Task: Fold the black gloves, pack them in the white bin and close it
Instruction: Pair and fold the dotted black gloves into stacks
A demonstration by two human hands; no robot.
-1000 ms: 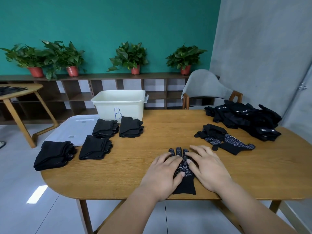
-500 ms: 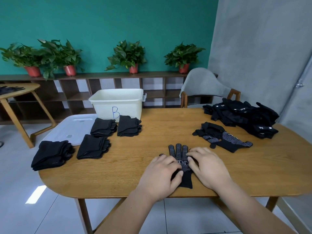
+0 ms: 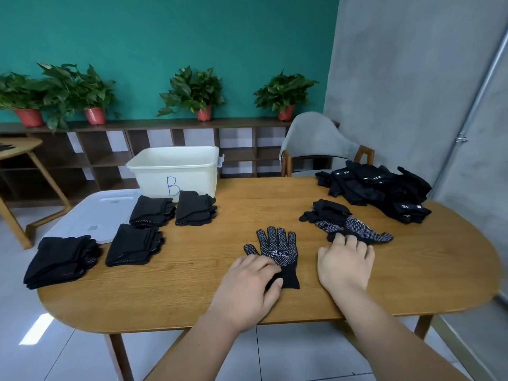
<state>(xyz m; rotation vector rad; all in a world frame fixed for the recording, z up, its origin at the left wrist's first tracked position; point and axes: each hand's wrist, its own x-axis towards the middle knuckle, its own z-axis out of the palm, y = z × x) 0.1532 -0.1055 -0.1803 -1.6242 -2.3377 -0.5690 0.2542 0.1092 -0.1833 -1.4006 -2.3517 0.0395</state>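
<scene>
A black dotted glove [image 3: 277, 248] lies flat on the wooden table [image 3: 275, 303], fingers pointing away from me. My left hand [image 3: 248, 284] rests on its cuff with relaxed fingers. My right hand [image 3: 345, 259] lies to the right of it, fingertips touching a small heap of loose gloves [image 3: 343, 222]. A bigger pile of unfolded gloves [image 3: 379, 189] sits at the far right. Several stacks of folded gloves [image 3: 152, 210] lie on the left. The white bin [image 3: 176, 169] marked "B" stands open behind them, its lid [image 3: 96, 215] flat at the table's left end.
A grey chair [image 3: 316, 141] stands behind the table on the right. A low shelf with potted plants [image 3: 192, 92] runs along the teal wall. A second wooden table [image 3: 16, 149] is at the far left.
My right hand left the flat glove and moved right to the loose heap. My left hand slid down to the cuff, leaving the glove's palm and fingers uncovered.
</scene>
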